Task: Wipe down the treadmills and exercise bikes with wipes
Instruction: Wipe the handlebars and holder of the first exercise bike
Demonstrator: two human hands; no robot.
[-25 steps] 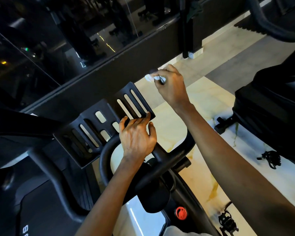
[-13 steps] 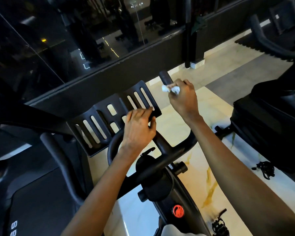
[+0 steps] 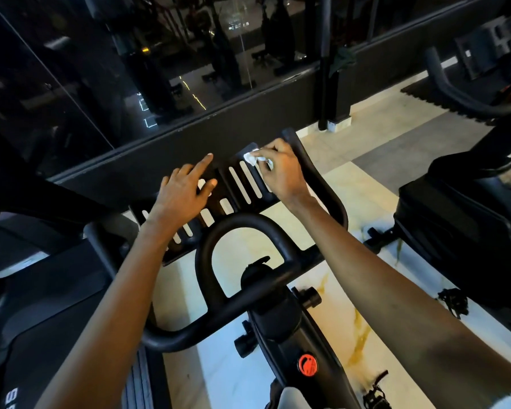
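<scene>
— What is the head view showing?
— An exercise bike point(image 3: 278, 314) is standing on a pale marble floor point(image 3: 351, 305), and its slotted black tray point(image 3: 239, 187) is sitting beyond the looped handlebar point(image 3: 219, 240).
— What is the right hand point(image 3: 283, 175) doing?
— It is pinching a crumpled white wipe point(image 3: 252, 157) between its fingertips and pressing it on the tray's far right corner.
— And the left hand point(image 3: 183, 196)?
— It is lying open on the tray's middle, fingers spread, gripping nothing.
— Anything around them?
— A treadmill deck point(image 3: 42, 320) is lying at the near left, another dark machine point(image 3: 469, 216) is standing at the right, and a red knob point(image 3: 307, 365) is showing on the frame near the camera.
</scene>
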